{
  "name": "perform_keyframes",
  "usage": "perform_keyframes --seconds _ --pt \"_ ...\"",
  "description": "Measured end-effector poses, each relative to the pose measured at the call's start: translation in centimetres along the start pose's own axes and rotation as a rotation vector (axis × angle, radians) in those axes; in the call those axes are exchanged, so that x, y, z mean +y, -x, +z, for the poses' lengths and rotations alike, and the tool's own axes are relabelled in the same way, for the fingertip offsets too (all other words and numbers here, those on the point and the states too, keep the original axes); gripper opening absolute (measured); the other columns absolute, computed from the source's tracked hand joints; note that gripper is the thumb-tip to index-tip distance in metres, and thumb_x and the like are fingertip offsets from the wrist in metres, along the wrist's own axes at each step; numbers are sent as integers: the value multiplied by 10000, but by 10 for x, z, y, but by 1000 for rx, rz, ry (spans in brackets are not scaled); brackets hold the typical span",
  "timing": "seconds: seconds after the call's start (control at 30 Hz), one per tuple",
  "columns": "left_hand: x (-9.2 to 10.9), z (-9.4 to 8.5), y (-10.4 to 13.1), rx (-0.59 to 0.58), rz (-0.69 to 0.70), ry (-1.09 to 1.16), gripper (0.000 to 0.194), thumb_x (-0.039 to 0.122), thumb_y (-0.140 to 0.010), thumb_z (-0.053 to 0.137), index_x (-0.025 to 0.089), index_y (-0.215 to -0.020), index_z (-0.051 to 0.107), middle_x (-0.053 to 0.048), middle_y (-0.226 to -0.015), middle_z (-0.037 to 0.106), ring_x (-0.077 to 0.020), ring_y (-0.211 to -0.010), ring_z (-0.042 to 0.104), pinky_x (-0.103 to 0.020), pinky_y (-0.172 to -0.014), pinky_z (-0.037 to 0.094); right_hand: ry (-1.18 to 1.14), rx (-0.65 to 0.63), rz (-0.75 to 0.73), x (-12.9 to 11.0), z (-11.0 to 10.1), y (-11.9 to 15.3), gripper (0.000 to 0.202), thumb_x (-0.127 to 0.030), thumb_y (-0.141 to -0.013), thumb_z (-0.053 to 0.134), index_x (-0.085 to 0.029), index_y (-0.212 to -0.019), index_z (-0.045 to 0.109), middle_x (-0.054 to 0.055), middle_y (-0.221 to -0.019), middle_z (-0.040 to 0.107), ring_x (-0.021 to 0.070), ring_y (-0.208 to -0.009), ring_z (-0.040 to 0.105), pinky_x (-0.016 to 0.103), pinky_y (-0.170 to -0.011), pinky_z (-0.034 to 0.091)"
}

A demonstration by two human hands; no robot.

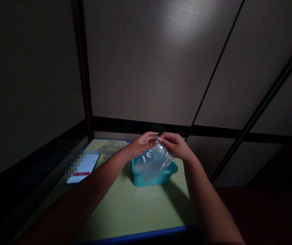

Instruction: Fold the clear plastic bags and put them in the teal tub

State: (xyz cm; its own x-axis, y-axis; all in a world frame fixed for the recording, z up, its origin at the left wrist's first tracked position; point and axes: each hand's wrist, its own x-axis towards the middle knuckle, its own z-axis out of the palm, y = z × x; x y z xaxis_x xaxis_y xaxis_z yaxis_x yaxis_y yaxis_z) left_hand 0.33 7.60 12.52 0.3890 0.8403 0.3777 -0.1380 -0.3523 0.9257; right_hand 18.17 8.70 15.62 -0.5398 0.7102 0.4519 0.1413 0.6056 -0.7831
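A clear plastic bag [154,161] hangs from my two hands, in front of and partly over a turquoise plastic basket [151,180]. My left hand [143,143] is closed at the bag's upper left edge, with its thumb below the fingers. The fingers of my right hand [173,143] pinch the top edge of the bag, close beside the left fingertips. The bag looks thin and shiny, and I cannot make out anything inside it. Most of the basket's inside is hidden behind the bag and hands.
A green table [140,211] with a blue edge bears the basket. On its left side lies a phone [87,166] with a lit screen, and another clear plastic bag [112,147] lies behind my left forearm. Panelled cabinet doors [146,68] rise directly behind the table.
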Motion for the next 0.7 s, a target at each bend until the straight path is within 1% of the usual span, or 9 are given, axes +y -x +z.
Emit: perform_keyframes --seconds 0.03,0.1,0.2,0.27,0.37,0.43,0.53,0.7 --pt "-1 1 -3 -34 -50 76 609 445 -672 732 156 -1159 511 -114 -1105 616 -232 -984 601 -325 -824 456 5 -11 -13 -4 1 -3 300 -464 -768 579 -176 -684 569 -11 -641 544 92 -560 467 206 -500 357" --pt "-2 1 -6 -60 -147 181 605 412 -608 788 135 -1089 548 -100 -1011 650 -217 -889 630 -312 -786 464 33 -19 -28 -7 2 -9 296 -464 -771 570 -179 -693 568 -8 -644 546 97 -567 473 206 -501 361" --pt "-5 -2 -8 -60 -251 255 512 291 -571 823 118 -990 585 -68 -877 672 -184 -763 644 -309 -758 472 78 -6 -52 0 1 -14 295 -463 -788 553 -179 -709 574 -4 -652 550 108 -592 487 207 -511 372" --pt "-8 -6 -7 -72 -309 254 443 243 -573 818 111 -938 603 -58 -824 680 -170 -709 645 -310 -747 481 98 9 -64 8 1 -16 299 -462 -799 539 -177 -715 578 0 -663 555 114 -614 497 211 -525 380" --pt "-14 -12 -8 -120 -372 231 363 245 -606 796 96 -890 625 -75 -807 693 -180 -704 656 -326 -762 491 135 36 -58 20 -1 -18 315 -472 -802 531 -176 -700 569 -5 -647 543 114 -606 485 214 -528 372" --pt "-18 -16 -8 -136 -397 231 339 252 -636 775 95 -902 635 -89 -829 698 -193 -738 666 -342 -794 488 149 75 -54 27 -3 -19 328 -483 -793 535 -177 -675 554 -15 -621 518 107 -579 460 212 -512 350" --pt "-23 -21 -10 -116 -450 230 301 223 -659 749 101 -914 648 -93 -838 699 -194 -756 671 -340 -810 485 133 144 -38 40 -7 -19 351 -507 -769 552 -178 -650 535 -29 -586 479 94 -530 418 210 -479 308" --pt "-28 -20 -13 -100 -552 231 193 127 -635 723 85 -812 658 -90 -763 690 -183 -708 666 -324 -748 505 129 203 44 71 -10 -17 380 -549 -746 550 -177 -669 539 -33 -553 483 93 -484 405 208 -443 288"
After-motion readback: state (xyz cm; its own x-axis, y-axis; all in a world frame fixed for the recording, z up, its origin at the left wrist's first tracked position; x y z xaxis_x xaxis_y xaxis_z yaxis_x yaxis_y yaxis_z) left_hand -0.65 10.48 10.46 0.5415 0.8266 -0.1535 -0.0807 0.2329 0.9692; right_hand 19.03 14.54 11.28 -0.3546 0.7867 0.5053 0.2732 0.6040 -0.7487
